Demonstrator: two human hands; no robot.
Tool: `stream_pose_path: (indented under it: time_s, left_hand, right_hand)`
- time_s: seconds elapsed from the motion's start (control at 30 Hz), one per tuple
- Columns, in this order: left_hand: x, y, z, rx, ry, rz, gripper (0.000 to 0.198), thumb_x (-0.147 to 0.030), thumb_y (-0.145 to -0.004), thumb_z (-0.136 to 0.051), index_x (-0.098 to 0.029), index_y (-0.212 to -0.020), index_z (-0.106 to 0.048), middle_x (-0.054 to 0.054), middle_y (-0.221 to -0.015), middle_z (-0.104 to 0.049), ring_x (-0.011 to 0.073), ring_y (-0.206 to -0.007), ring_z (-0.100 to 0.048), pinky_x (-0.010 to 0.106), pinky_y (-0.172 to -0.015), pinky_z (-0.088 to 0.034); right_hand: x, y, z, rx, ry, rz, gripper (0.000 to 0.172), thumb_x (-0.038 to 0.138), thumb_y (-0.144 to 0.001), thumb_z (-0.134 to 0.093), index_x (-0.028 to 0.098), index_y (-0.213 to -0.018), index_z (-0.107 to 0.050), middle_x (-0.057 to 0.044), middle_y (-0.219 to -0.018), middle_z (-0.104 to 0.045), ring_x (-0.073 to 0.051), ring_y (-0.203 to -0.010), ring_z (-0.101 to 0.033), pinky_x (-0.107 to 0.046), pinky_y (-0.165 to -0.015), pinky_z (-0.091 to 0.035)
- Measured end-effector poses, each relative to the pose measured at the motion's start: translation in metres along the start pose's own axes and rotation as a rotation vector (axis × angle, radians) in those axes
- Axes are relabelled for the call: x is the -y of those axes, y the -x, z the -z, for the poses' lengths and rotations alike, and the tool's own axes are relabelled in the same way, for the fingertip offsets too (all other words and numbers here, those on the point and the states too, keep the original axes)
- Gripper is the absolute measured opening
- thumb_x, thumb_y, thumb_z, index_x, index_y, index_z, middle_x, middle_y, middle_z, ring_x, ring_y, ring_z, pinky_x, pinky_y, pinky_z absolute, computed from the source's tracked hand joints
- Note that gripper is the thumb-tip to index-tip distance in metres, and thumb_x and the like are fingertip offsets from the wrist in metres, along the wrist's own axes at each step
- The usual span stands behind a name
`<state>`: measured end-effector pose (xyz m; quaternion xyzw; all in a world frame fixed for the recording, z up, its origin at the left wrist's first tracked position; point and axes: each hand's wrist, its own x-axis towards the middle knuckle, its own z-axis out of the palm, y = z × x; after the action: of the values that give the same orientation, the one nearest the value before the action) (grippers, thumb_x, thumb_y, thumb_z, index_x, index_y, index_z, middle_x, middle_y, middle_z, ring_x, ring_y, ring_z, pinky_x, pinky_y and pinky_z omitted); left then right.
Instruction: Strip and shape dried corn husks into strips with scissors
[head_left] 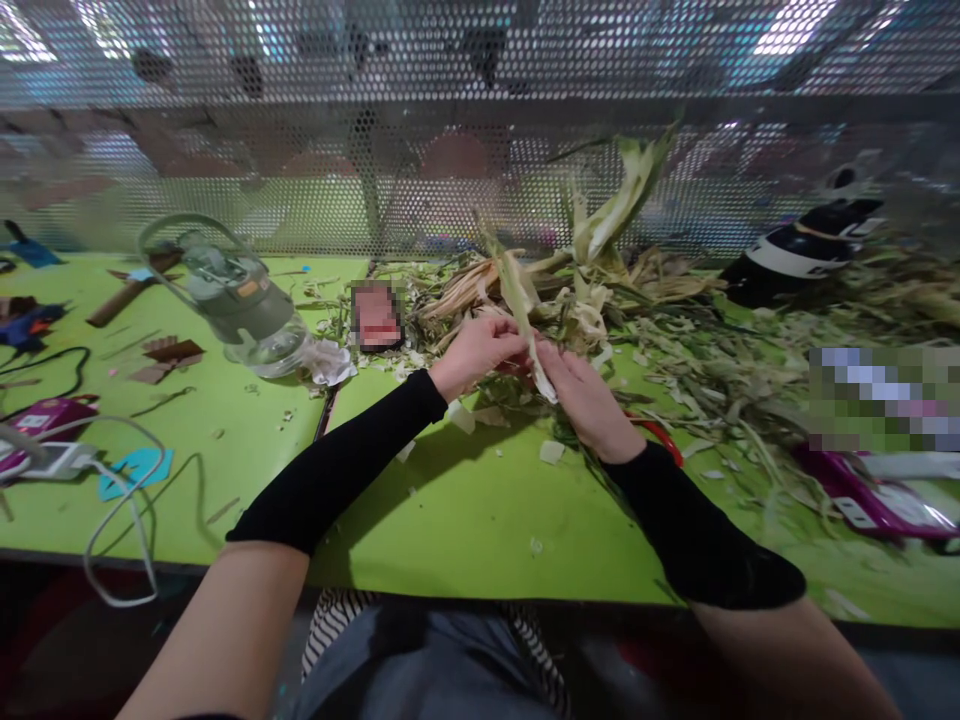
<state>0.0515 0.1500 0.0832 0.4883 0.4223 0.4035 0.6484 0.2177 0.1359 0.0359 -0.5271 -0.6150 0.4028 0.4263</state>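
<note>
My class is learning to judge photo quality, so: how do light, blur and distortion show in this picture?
Head view: bright glare behind the perforated panel, upper left and right; soft shadow on the green table by the left sleeve; left hand and right hand clearer than the smeared purple object at right; grey-green bottle and black bottle lean outward, perhaps lens distortion; two patches pixelated.

Pale green corn husk [517, 290], long and narrow, broader midway up, tapering to a point toward eleven o'clock, whitish lower end toward five o'clock, held aslant near the middle of the view
</note>
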Motion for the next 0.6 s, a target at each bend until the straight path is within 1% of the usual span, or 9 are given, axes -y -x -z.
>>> stream_pose_path:
  time_s: [0.03, 0.1, 0.2, 0.3, 0.4, 0.5, 0.6]
  left_hand:
    - [-0.001, -0.001, 0.001, -0.027, -0.01, -0.017, 0.019, 0.0, -0.095, -0.057, -0.014, -0.083, -0.063, -0.005, -0.067, -0.066, 0.003, -0.056, -0.06, 0.018, -0.059, -0.04]
    - [-0.002, -0.002, 0.004, -0.052, -0.025, -0.033, 0.017, -0.002, -0.095, -0.057, -0.014, -0.086, -0.063, -0.004, -0.073, -0.071, 0.0024, -0.055, -0.058, 0.018, -0.056, -0.037]
    - [-0.001, -0.004, 0.006, -0.049, -0.025, -0.017, 0.014, -0.003, -0.095, -0.057, -0.014, -0.088, -0.062, 0.0, -0.086, -0.077, 0.002, -0.056, -0.058, 0.018, -0.054, -0.036]
    - [0.0, -0.004, 0.006, -0.026, 0.007, 0.014, 0.013, -0.003, -0.096, -0.057, -0.013, -0.092, -0.064, 0.003, -0.093, -0.078, 0.0028, -0.059, -0.06, 0.019, -0.056, -0.04]
    - [0.001, -0.003, 0.004, 0.002, 0.07, 0.001, 0.011, -0.009, -0.101, -0.056, -0.013, -0.097, -0.066, 0.003, -0.097, -0.078, 0.0036, -0.063, -0.059, 0.019, -0.061, -0.043]
    - [0.001, -0.005, 0.003, -0.004, 0.082, -0.022, 0.019, -0.017, -0.106, -0.052, -0.012, -0.102, -0.07, 0.003, -0.097, -0.077, 0.0038, -0.062, -0.055, 0.019, -0.058, -0.04]
    - [0.002, -0.008, 0.006, -0.01, 0.075, -0.063, 0.025, -0.021, -0.108, -0.051, -0.014, -0.105, -0.074, 0.003, -0.096, -0.077, 0.004, -0.06, -0.05, 0.019, -0.055, -0.036]
  right_hand:
    - [0.0, 0.001, 0.0, 0.034, 0.049, 0.01, 0.067, 0.091, -0.084, -0.058, 0.024, -0.076, -0.062, -0.004, -0.073, -0.066, -0.018, -0.066, -0.056, -0.033, -0.06, -0.046]
    - [-0.001, 0.003, 0.0, 0.097, 0.089, 0.013, 0.069, 0.092, -0.085, -0.054, 0.024, -0.077, -0.063, -0.005, -0.075, -0.067, -0.02, -0.068, -0.058, -0.035, -0.064, -0.047]
    - [-0.002, 0.005, -0.002, 0.154, 0.096, 0.028, 0.067, 0.091, -0.085, -0.057, 0.024, -0.078, -0.058, -0.001, -0.07, -0.06, -0.017, -0.065, -0.052, -0.033, -0.064, -0.043]
    - [-0.002, 0.007, -0.005, 0.155, 0.057, 0.008, 0.064, 0.088, -0.086, -0.059, 0.024, -0.077, -0.055, 0.002, -0.067, -0.054, -0.014, -0.062, -0.044, -0.031, -0.061, -0.037]
    - [-0.003, 0.008, -0.007, 0.152, 0.015, -0.024, 0.061, 0.084, -0.087, -0.061, 0.024, -0.078, -0.053, 0.003, -0.067, -0.052, -0.014, -0.061, -0.042, -0.031, -0.059, -0.035]
    - [-0.002, 0.009, -0.009, 0.157, 0.01, -0.033, 0.058, 0.081, -0.088, -0.062, 0.025, -0.077, -0.051, 0.003, -0.066, -0.051, -0.014, -0.06, -0.041, -0.031, -0.057, -0.034]
    - [0.0, 0.011, -0.01, 0.17, -0.004, -0.047, 0.057, 0.08, -0.088, -0.062, 0.025, -0.077, -0.052, 0.004, -0.065, -0.05, -0.014, -0.06, -0.04, -0.03, -0.057, -0.033]
